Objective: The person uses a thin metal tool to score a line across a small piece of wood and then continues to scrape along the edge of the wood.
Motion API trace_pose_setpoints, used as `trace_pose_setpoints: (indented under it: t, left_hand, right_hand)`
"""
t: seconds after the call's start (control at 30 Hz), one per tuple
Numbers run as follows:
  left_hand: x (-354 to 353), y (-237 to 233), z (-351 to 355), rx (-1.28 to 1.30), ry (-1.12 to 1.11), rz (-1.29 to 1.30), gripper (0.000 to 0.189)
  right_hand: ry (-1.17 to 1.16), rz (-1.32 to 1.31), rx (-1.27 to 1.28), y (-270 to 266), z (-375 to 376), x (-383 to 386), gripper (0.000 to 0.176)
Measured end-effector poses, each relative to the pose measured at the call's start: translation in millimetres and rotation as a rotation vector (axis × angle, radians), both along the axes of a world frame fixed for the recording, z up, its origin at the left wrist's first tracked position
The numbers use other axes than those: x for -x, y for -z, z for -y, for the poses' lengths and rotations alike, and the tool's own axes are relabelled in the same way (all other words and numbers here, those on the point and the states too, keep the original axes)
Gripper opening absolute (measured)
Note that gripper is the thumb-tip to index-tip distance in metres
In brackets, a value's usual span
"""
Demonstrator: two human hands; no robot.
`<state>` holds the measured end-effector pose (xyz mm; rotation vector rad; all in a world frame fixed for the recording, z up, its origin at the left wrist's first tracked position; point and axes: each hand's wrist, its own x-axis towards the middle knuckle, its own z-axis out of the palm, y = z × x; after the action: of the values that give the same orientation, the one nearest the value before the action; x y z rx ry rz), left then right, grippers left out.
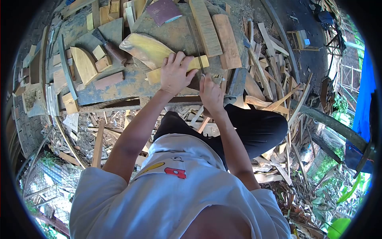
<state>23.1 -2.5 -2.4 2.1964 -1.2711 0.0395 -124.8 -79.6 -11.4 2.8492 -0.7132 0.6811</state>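
A yellow strip of wood (155,75) lies across the workbench, with a curved yellow wood piece (145,47) just behind it. My left hand (175,73) presses down on the strip, its fingers curled over the far edge. My right hand (211,95) is closed round the near end of a long, thin-bladed tool that looks like a hand saw (193,36). Its dark blade points away from me and crosses the strip near the right end. The handle is mostly hidden inside my fingers, and teeth are too small to see.
A chisel-like tool with a brown handle (116,53) lies left on the workbench (119,93), among several wood blocks. Two thick boards (227,42) lie right of the blade. A dark reddish sheet (164,12) is at the back. Scrap wood (270,75) heaps up beside the bench.
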Motion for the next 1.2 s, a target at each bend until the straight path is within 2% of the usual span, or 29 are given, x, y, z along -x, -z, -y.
trace_pose_setpoints:
  t: [0.03,0.1,0.23,0.4,0.5,0.63,0.7,0.77,0.83,0.87,0.93,1.13,1.17,1.2]
  left_hand:
    - [-1,-1,0,-0.008,0.005,0.009,0.041]
    - [-2,-4,0,-0.005,0.002,0.007,0.041]
    - [-1,-3,1,0.012,0.002,0.008,0.042]
    - [-1,-1,1,0.019,-0.018,0.004,0.042]
    - [1,-1,2,0.020,-0.020,0.002,0.042]
    - [-1,-2,0,-0.012,-0.011,0.016,0.043]
    - [-1,-1,1,0.001,-0.018,0.017,0.043]
    - [-2,-1,1,0.022,-0.006,0.030,0.043]
    - [-1,-1,1,-0.005,-0.011,0.013,0.043]
    - [0,0,2,-0.004,-0.009,0.014,0.043]
    - [-1,0,2,0.021,-0.023,0.010,0.043]
    - [-2,-2,1,0.000,-0.007,0.023,0.043]
    - [-1,-2,1,-0.001,-0.008,0.016,0.043]
    - [-1,-2,1,0.003,-0.007,0.016,0.044]
  right_hand:
    - [0.001,0.001,0.000,-5,-6,11,0.024]
    - [0.115,-0.242,-0.385,-16,-19,40,0.025]
    - [0.099,-0.196,-0.369,-20,-26,53,0.025]
    - [0.118,-0.133,-0.370,-10,0,-15,0.025]
    - [0.085,-0.131,-0.277,-4,-3,-1,0.024]
    - [0.054,-0.158,-0.358,-11,-19,45,0.027]
    - [0.027,-0.147,-0.262,-15,-26,61,0.028]
    - [0.062,-0.178,-0.323,-19,-22,45,0.026]
    - [0.173,-0.319,-0.499,-22,-9,13,0.026]
    - [0.175,-0.317,-0.499,-17,-4,2,0.026]
    - [0.108,-0.122,-0.310,-10,1,-16,0.024]
    - [0.175,-0.296,-0.453,-23,-23,39,0.024]
    - [0.176,-0.304,-0.454,-20,-26,46,0.024]
    - [0.134,-0.249,-0.329,-17,-29,52,0.022]
